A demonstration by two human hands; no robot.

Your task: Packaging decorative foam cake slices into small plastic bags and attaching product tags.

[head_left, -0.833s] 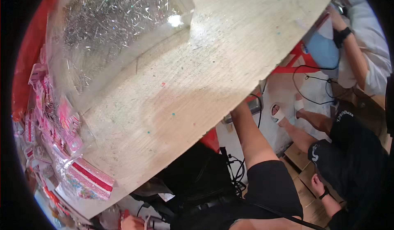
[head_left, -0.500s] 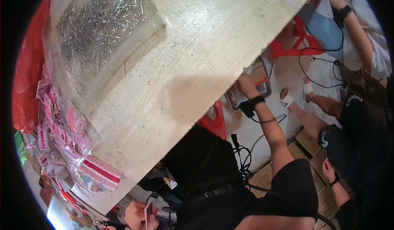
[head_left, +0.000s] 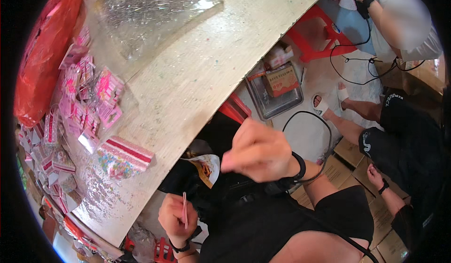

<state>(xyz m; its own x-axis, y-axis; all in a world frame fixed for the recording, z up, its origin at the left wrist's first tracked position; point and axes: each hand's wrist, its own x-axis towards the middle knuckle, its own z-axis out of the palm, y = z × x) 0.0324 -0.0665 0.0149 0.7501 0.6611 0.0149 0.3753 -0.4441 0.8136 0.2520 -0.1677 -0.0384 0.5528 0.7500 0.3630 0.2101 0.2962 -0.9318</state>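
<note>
Off the table's lower edge, my left hand (head_left: 170, 216) is closed round a thin pink card (head_left: 185, 211), seen nearly edge-on. My right hand (head_left: 263, 151) is up in front of my body, fingers curled in and a little smeared by motion; what is in them, if anything, I cannot make out. Just left of its fingertips lies a white and orange printed sheet (head_left: 206, 169) against black cloth. On the table (head_left: 164, 108), the nearest thing to my hands is a pink packet with a red stripe and coloured bits (head_left: 124, 157).
Pink packets (head_left: 87, 101) pile up beside a red plastic bag (head_left: 51, 56) at left. A clear bag of silvery strips (head_left: 155, 9) lies at the far side. Right of the table are a tray (head_left: 277, 108) with a small box, a red stool (head_left: 314, 33), cables and other people.
My right hand has come back from the tray beside the table to the front of my body. My left hand has risen slightly with the card. The view has shifted.
</note>
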